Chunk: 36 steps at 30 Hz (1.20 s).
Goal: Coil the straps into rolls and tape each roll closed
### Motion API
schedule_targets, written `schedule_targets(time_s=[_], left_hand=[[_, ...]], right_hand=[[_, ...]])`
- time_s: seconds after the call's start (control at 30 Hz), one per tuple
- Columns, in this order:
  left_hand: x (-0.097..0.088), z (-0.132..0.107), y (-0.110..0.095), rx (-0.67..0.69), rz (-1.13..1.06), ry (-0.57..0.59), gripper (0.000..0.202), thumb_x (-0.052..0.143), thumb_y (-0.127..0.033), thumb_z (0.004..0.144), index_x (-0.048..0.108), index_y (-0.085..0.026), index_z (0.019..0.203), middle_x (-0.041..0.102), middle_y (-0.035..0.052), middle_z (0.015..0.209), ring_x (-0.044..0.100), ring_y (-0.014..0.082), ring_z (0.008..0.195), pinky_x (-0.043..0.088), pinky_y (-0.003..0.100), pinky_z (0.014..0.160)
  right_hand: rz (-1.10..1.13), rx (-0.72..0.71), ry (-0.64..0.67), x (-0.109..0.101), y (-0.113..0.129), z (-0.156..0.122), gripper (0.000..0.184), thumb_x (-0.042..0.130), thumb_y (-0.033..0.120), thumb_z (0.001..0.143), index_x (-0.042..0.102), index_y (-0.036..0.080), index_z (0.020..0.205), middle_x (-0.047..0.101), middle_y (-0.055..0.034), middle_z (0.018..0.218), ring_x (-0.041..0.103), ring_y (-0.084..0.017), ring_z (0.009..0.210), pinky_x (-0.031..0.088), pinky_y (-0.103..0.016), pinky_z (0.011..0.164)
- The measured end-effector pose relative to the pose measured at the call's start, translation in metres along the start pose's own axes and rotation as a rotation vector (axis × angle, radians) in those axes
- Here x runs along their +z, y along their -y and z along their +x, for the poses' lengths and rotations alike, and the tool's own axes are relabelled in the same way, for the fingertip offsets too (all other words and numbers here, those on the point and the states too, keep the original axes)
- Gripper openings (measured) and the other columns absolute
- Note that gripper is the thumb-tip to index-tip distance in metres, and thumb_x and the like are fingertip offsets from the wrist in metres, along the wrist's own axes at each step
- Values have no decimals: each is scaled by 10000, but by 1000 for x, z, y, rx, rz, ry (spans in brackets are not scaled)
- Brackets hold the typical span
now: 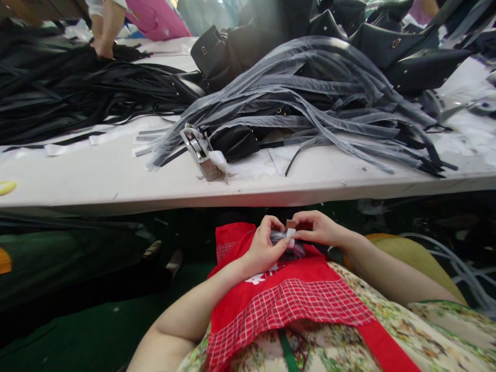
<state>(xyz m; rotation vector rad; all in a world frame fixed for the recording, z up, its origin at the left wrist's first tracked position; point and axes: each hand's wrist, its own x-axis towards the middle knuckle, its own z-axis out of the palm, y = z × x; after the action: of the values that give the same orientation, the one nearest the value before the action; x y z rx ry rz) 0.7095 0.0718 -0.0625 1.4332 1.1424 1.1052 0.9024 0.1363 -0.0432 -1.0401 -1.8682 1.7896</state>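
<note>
Above my lap, my left hand (266, 248) is closed around a small crumpled greyish-purple bundle (297, 250), whose exact kind I cannot make out. My right hand (318, 228) pinches a small white strip (290, 235) at the bundle's near end, close to my left thumb. A small brown piece (290, 223) shows between the fingertips of both hands. Beneath them a red apron (271, 281) with a checked hem covers my lap. The fingers partly hide what they hold.
The white table (77, 178) ahead carries plastic-wrapped straps (310, 98), black bags (387, 46), a metal tape dispenser (199, 150) and a pile of black straps (85, 93). A co-worker's hand (103, 47) touches that pile. White tubing (461, 263) lies at lower right.
</note>
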Motion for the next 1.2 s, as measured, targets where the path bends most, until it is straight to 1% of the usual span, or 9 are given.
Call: schedule_targets(time_s=[0.17,0.27,0.37,0.47,0.63,0.8,0.93,1.07,1.2], left_hand=[[-4,0,0,-24,60,21,222,623,-252,783,486,-202,950,554,10,907,548,160,833,443,294,777],[-7,1,-1,-74,189,171,245,613,-281,790,505,-190,990,607,34,943,575,183,841,452,307,759],[-8,3,-1,-82,269,302,282,613,-324,803,543,-169,1028,647,60,963,604,205,843,466,323,754],[-6,5,1,-79,231,316,295,618,-323,808,597,-153,1048,674,78,984,618,209,849,474,329,769],[-2,10,3,-343,-143,209,286,703,-272,719,681,-121,962,705,74,870,638,184,754,487,282,679],[-12,22,2,-458,-648,94,311,746,-247,646,721,-118,928,722,66,855,657,168,741,505,272,690],[-26,31,9,-422,-701,-4,332,809,-288,633,731,-101,897,730,76,829,652,146,724,498,265,727],[-48,34,16,-425,-739,-147,363,848,-286,579,724,-106,868,722,60,787,642,139,675,486,258,683],[-80,32,18,-440,-841,-266,304,815,-218,601,725,-90,861,706,49,723,597,116,601,450,229,605]], right_hand=[[-19,4,-49,5,-4,3,312,744,430,747,603,152,730,578,8,702,526,-120,643,435,-251,612],[-82,-11,-72,8,-2,5,314,738,418,749,585,154,676,568,15,655,505,-111,604,415,-239,576],[-232,-65,-64,8,5,5,272,703,385,777,590,160,674,579,12,643,513,-114,598,412,-234,571],[-510,-138,-49,7,14,1,185,638,314,822,612,171,706,617,-3,675,554,-129,632,417,-240,601],[-1094,-303,-18,7,18,-8,149,528,169,834,673,196,858,688,-58,845,613,-171,723,443,-270,653],[-1213,-495,-26,9,5,-12,422,471,125,871,586,176,1274,629,-127,1257,600,-249,1121,473,-363,964],[-1078,-553,-78,10,1,3,533,456,107,862,474,145,1393,539,-158,1363,513,-259,1250,432,-423,1055],[-741,-521,-77,6,21,47,368,438,175,919,599,217,1248,630,-103,1216,590,-216,1122,485,-394,979],[-652,-491,-124,10,53,105,279,472,237,918,663,192,1116,675,-91,1083,622,-215,1012,489,-360,907]])
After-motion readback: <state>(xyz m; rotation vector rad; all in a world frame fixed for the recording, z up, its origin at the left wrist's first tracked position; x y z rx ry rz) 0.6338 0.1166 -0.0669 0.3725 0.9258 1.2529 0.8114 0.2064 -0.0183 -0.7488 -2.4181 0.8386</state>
